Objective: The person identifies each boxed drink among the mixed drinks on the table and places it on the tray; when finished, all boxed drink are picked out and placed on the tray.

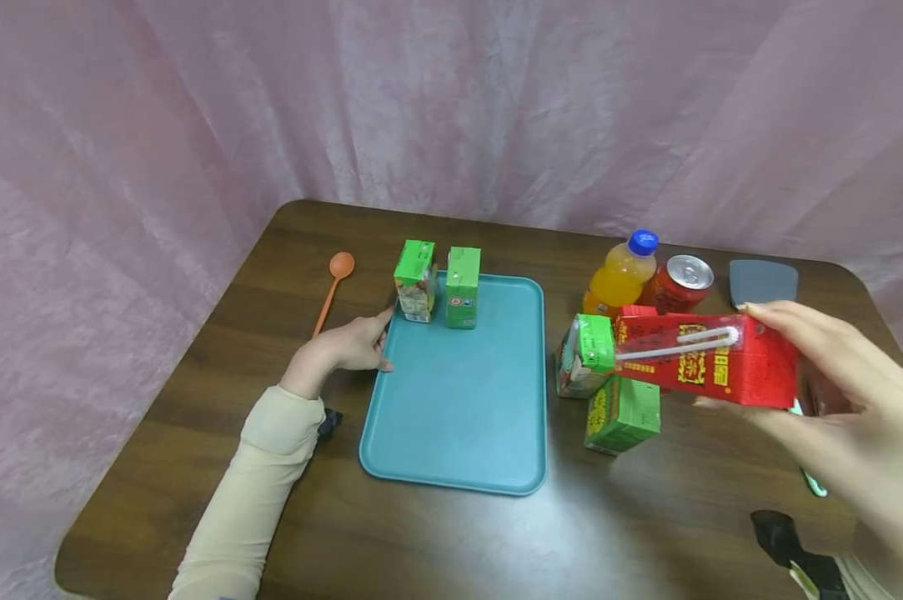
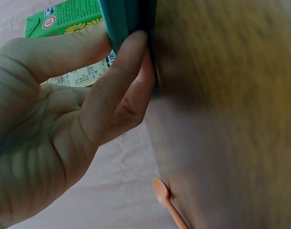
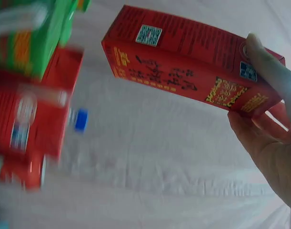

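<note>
My right hand [image 1: 864,408] holds a red drink carton [image 1: 709,367] by one end, thumb and fingers on opposite sides. A white wrapped straw [image 1: 676,343] is stuck along the carton's side. The carton is lifted and tilted over the drinks right of the blue tray [image 1: 459,400]. At the tray's left rim, my left hand [image 1: 352,343] pinches the edge between thumb and fingers, as the left wrist view shows. Two green drink cartons, one [image 1: 416,279] at the far left corner and another [image 1: 463,287] beside it, stand at the tray's far end.
Right of the tray stand a green carton [image 1: 586,354] and a second green carton [image 1: 627,417]. Behind them are an orange drink bottle [image 1: 619,275], a red can [image 1: 679,285] and another red carton [image 3: 21,114]. An orange spoon [image 1: 334,283] lies left; a grey flat utensil head [image 1: 762,282] lies far right.
</note>
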`<state>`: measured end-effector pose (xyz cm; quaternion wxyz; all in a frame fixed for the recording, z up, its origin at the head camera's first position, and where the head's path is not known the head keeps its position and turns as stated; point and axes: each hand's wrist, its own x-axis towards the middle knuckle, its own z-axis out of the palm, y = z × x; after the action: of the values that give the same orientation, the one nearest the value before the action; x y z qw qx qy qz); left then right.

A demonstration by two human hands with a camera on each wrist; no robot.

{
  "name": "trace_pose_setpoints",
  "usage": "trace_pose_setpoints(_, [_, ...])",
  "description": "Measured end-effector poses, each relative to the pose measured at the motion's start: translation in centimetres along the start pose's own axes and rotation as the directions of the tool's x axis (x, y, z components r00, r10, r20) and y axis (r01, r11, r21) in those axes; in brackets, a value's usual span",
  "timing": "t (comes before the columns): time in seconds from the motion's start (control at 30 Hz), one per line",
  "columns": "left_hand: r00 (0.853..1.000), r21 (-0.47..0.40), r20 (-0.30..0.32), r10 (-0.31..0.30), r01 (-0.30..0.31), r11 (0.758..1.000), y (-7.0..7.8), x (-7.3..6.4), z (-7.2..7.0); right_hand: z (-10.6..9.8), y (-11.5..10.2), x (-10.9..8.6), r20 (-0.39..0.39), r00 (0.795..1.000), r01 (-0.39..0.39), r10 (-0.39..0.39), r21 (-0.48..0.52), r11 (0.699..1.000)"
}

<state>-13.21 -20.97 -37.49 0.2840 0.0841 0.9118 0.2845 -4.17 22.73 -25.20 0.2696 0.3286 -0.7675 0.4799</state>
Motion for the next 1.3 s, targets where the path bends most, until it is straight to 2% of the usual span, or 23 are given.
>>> trace_pose_setpoints(0.1, [1.000,0.014,0.002,-0.005,0.005,1.000,0.2,0.1,-0.1,2.4,-0.8,1.0,-0.040,0.997,0.058,-0.060,-0.047,0.997])
trace_pose_setpoints(0.2, [1.000,0.025,0.001,-0.018,0.018,1.000,0.2,0.1,-0.2,5.1,-1.3,1.9,-0.051,0.997,0.053,-0.063,-0.184,0.982])
trace_pose_setpoints(0.27, [1.000,0.031,-0.002,-0.020,0.020,0.999,0.2,0.2,-0.2,7.0,-1.4,2.3,-0.042,0.998,0.037,-0.048,-0.231,0.972])
trace_pose_setpoints(0.4, [1.000,0.035,-0.001,-0.022,0.022,0.999,0.2,0.3,-0.1,10.5,-1.2,2.8,-0.003,0.999,-0.042,0.043,-0.260,0.965])
trace_pose_setpoints(0.47, [1.000,0.038,0.003,-0.025,0.025,0.999,0.1,0.4,-0.1,12.0,-1.0,3.0,0.019,0.993,-0.110,0.118,-0.255,0.961])
trace_pose_setpoints(0.63, [1.000,0.053,-0.001,-0.030,0.030,0.998,-0.1,0.3,-0.1,15.5,0.2,4.0,0.069,0.951,-0.281,0.300,-0.209,0.937])
trace_pose_setpoints(0.73, [1.000,0.056,-0.008,-0.023,0.024,0.998,0.1,0.3,-0.1,17.4,1.7,4.5,0.080,0.925,-0.352,0.371,-0.185,0.918])
trace_pose_setpoints(0.87, [1.000,0.058,-0.007,-0.024,0.024,0.998,0.2,0.3,0.0,19.4,3.6,5.0,0.092,0.905,-0.397,0.415,-0.167,0.902])
trace_pose_setpoints(1.07, [1.000,0.045,-0.004,-0.011,0.011,0.999,0.5,0.2,0.0,20.9,5.4,5.4,0.073,0.882,-0.445,0.465,-0.196,0.874])
trace_pose_setpoints(1.3, [1.000,0.034,0.006,-0.024,0.024,0.999,0.3,0.4,-0.1,22.3,7.0,5.6,0.016,0.877,-0.473,0.481,-0.152,0.868])
